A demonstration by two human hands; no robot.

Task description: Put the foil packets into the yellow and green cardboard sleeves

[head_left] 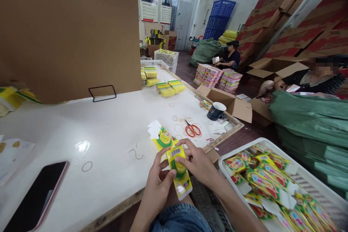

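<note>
A small yellow-and-green box (179,168) with a barcode on its upper part is held between both hands, over the near edge of the table. My left hand (160,175) grips its left side, thumb on the front. My right hand (194,157) holds its upper right, with the thumb pressed on the front. Just behind it on the white table (108,130) lies a flattened yellow carton (164,138) with white flaps. Red-handled scissors (193,129) rest among scattered rubber bands (178,128) beyond my right hand.
A white basket (221,163) of colourful cartons stands at right. On the table are a phone (38,195), a dark mug (216,111), bundled yellow cartons (170,88) and a black wire stand (102,93) before a cardboard panel (70,36). Two people sit beyond, near green sacks (304,119).
</note>
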